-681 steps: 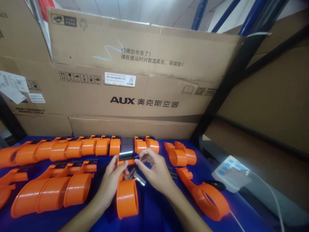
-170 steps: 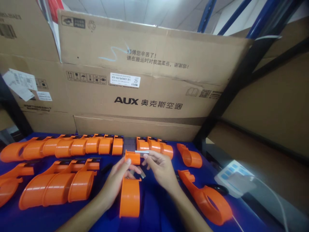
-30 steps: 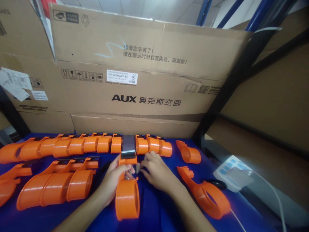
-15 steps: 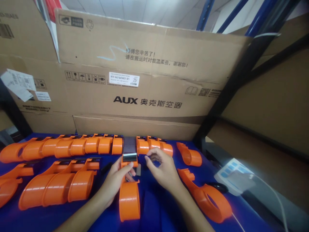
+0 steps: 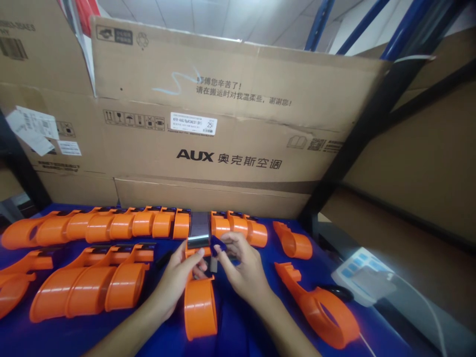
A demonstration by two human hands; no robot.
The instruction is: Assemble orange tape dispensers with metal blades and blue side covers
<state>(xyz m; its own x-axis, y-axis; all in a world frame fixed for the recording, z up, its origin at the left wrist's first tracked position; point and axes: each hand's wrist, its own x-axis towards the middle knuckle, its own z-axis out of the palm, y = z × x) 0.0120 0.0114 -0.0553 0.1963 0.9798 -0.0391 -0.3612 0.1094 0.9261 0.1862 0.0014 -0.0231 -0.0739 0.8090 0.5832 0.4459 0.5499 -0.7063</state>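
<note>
In the middle, my left hand (image 5: pixel 182 272) is closed round the neck of an orange tape dispenser (image 5: pixel 201 310), thumb on top and fingers curled beneath. The dispenser's round hub hangs toward me; a serrated metal strip (image 5: pixel 199 239) lies across its far end, below a dark grey flat piece (image 5: pixel 200 222). My right hand (image 5: pixel 243 263) is beside that far end, thumb and index finger bent together near its right edge. A small dark blue patch shows at those fingertips; I cannot make out what it is. A grey piece (image 5: pixel 213 264) shows between the hands.
Behind stands a row of orange dispensers (image 5: pixel 121 225), with several more (image 5: pixel 89 287) at front left. Two others, a small one (image 5: pixel 293 240) and a larger one (image 5: pixel 327 317), lie at right near a white-and-blue box with a cable (image 5: pixel 364 275). A large cardboard sheet (image 5: pixel 230 114) closes the back.
My right hand has moved slightly left and down, its fingertips now at the dispenser's far right edge. A dark blue patch shows there. The left hand keeps its hold.
</note>
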